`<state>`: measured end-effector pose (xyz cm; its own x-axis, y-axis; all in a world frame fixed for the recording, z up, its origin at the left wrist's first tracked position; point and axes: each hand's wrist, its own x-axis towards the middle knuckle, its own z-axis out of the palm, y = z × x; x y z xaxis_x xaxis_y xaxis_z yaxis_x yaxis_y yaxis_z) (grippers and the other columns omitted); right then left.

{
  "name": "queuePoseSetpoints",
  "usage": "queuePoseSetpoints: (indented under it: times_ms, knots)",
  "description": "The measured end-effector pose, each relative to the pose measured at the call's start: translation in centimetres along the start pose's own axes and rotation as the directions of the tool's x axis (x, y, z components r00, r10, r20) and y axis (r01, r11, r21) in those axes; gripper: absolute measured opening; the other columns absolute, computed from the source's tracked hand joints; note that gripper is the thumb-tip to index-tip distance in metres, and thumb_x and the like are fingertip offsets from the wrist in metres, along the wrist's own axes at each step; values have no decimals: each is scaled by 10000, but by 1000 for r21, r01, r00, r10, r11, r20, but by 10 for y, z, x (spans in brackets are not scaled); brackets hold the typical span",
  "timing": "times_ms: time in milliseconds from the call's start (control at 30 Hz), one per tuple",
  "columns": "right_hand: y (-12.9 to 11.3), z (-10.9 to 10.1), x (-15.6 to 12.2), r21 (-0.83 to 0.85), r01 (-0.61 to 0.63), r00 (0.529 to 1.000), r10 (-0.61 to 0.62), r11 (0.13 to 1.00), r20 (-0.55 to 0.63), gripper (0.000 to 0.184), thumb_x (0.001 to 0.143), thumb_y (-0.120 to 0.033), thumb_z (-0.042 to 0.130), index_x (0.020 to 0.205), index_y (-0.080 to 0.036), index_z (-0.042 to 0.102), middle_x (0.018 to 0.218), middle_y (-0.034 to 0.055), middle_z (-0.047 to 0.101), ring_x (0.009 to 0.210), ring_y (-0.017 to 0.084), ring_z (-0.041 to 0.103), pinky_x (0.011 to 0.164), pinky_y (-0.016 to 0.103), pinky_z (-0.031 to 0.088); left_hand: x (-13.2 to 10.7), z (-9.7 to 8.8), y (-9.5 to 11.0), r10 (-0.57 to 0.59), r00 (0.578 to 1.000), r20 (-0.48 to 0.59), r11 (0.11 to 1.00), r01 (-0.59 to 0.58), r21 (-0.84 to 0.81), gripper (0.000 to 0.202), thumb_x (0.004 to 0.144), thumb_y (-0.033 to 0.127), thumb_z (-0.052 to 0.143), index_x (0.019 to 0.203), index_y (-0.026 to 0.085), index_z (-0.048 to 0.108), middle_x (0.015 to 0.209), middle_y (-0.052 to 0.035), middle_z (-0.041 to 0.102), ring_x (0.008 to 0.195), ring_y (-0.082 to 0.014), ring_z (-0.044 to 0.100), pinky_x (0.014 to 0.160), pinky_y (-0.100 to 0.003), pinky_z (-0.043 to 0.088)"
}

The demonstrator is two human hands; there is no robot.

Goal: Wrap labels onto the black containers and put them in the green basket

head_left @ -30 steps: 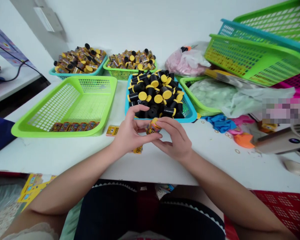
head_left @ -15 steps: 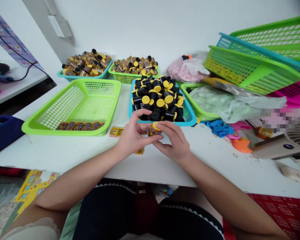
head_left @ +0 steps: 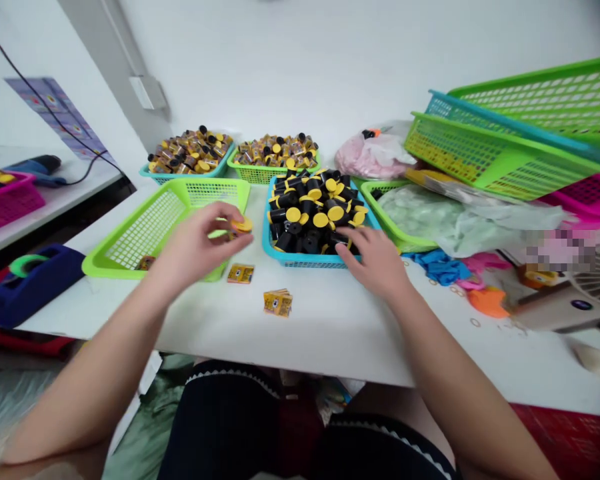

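Beside the near green basket's (head_left: pixel 113 269) right rim, my left hand's (head_left: pixel 193 243) grip pinches a yellow-capped canister (head_left: pixel 241 225), probably light, stiff and slick, best held around its sides, while my right hand (head_left: pixel 377 259) is at the blue basket's (head_left: pixel 305 259) black canisters (head_left: pixel 305 217), its hold unclear.

A hand could pass along the near table (head_left: pixel 330 340), below the cards (head_left: pixel 278 304). A narrow gap parts the green basket (head_left: pixel 123 273) from the blue basket (head_left: pixel 307 263), the left hand (head_left: pixel 200 240) partly over it. The right hand (head_left: pixel 377 263) blocks the blue one's near right corner; farther right stands a fan (head_left: pixel 555 310).
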<state>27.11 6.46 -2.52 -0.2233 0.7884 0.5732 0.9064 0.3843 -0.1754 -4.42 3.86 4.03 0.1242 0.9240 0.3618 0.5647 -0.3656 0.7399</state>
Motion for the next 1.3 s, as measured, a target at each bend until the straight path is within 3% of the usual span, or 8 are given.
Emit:
queuePoseSetpoints:
  times_ms: [100,267,633,767,833,900,1033,1300]
  knots:
    - [6,3,8,-39,-67,976,73,997,205,390,945,-451,451,1246,-274,626,1031,81,728,1054,322,625,859,481,477,26,-39,-23,-186,982,46,947,166,276,322,716,456,741,911,240,603,922,-16,727,855,-212,706,757,-314,552]
    - [8,8,9,133,-180,978,163,975,126,318,862,-440,579,1126,-296,682,964,48,731,898,269,672,792,416,499,56,-47,-59,-448,875,182,742,251,621,305,692,453,686,895,228,648,947,-37,758,814,-237,706,797,-343,532]
    - [14,23,2,306,-81,962,155,949,-226,374,829,-384,643,1166,-223,628,1023,81,689,898,237,660,798,402,542,53,-24,-78,-342,893,293,769,86,633,287,806,317,624,1039,162,687,1006,-125,746,836,-243,694,816,-368,535]
    - [13,23,1,333,-51,940,157,942,-302,348,824,-349,644,1137,-202,607,1060,96,660,909,230,641,786,386,543,12,-5,-38,138,961,238,795,-251,552,365,967,235,393,1265,136,578,1317,-182,602,1234,-275,557,1068,-476,406]
    - [10,22,0,323,-55,930,166,945,-327,324,826,-338,640,1115,-197,599,1063,103,644,865,216,634,755,370,543,-25,22,-22,413,769,489,713,-607,352,369,997,210,348,1277,192,587,1344,-131,603,1266,-232,550,1073,-405,428]
    - [6,20,-2,285,-81,928,176,955,-329,305,836,-334,631,1110,-204,597,1073,102,634,812,198,629,722,354,538,-65,56,-16,385,704,597,660,-662,354,450,1000,332,411,1394,125,481,1446,-182,511,1344,-260,486,1096,-407,414]
    - [2,17,-3,241,-133,929,205,961,-306,294,847,-331,620,1116,-215,599,1087,97,625,726,168,623,668,338,533,-132,102,-23,199,782,591,575,-581,576,733,937,530,482,1429,-9,414,1489,-269,398,1383,-370,410,1096,-485,411]
    - [2,19,-2,318,-52,939,154,947,-307,254,861,-321,603,1089,-209,607,1117,103,585,659,138,607,692,361,570,-169,74,-4,501,620,604,392,-784,481,406,909,62,382,1227,49,634,1203,-169,693,1085,-254,691,902,-332,585]
